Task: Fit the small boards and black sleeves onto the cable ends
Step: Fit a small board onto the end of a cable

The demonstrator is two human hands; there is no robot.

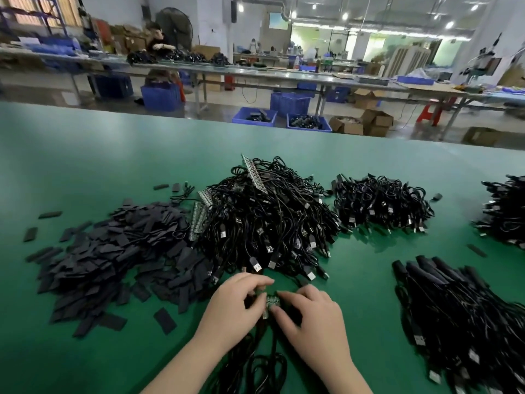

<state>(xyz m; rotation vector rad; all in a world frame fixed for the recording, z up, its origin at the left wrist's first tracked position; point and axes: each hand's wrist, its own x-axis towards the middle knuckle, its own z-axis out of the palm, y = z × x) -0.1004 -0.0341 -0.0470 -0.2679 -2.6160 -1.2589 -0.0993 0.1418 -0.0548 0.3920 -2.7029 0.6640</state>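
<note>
Green and matt, the worktop [85,166] is carrying everything, and nearest the viewer both hands are meeting over a small board [272,302]. The left hand [237,311] is curling its fingers round the board's left end, and the right hand [309,317] is pinching its right end with bent fingertips; black cable [264,362] is trailing from beneath them toward the viewer. Judging by this, the board is being seated on a cable end, though the joint itself is hidden; the next move is likely calling for a sleeve to be slid over it, squarely.

Left of the board, the flat black sleeves [113,251] are lying in a loose heap, dull rectangles. Just beyond the board, a big tangle of glossy cables [270,217] with metal plugs is rising, strips of boards [254,173] poking out. Right of the board, sleeved cables [454,302] are lying bundled; further off sits a smaller cable pile [380,203]
</note>
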